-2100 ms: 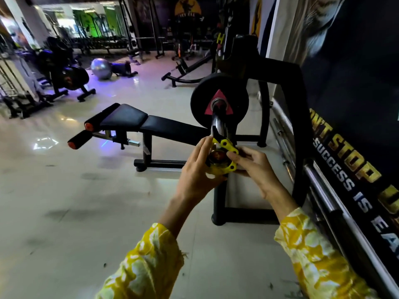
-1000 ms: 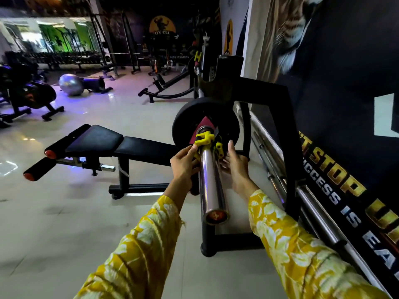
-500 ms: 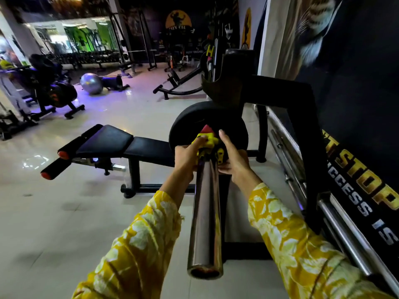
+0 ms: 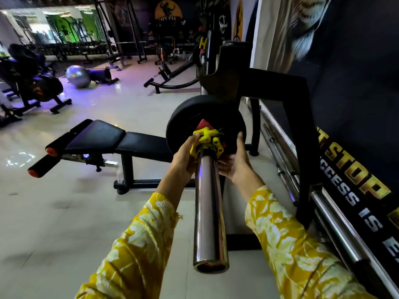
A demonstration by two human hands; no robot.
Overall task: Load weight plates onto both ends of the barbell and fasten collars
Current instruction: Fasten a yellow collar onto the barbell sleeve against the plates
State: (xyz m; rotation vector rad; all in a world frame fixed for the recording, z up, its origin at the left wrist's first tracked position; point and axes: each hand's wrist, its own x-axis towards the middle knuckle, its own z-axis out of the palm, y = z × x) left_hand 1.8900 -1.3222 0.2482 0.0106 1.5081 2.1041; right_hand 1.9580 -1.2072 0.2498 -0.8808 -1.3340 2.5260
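**Collar slid from sleeve tip up to the plate**

Two seconds back the yellow collar (image 4: 206, 143) sat at the free end of the barbell (image 4: 209, 212). It now sits far up the sleeve, touching the black weight plate (image 4: 181, 123). The left hand (image 4: 184, 157) has travelled with it and grips the collar's left side, fingers curled round the yellow lever. The right hand (image 4: 235, 166) is just right of the collar, its fingers (image 4: 240, 139) straight and laid flat against the plate's face. A black bench (image 4: 121, 141) stands left of the plate, and the rack frame (image 4: 302, 126) stands to its right.
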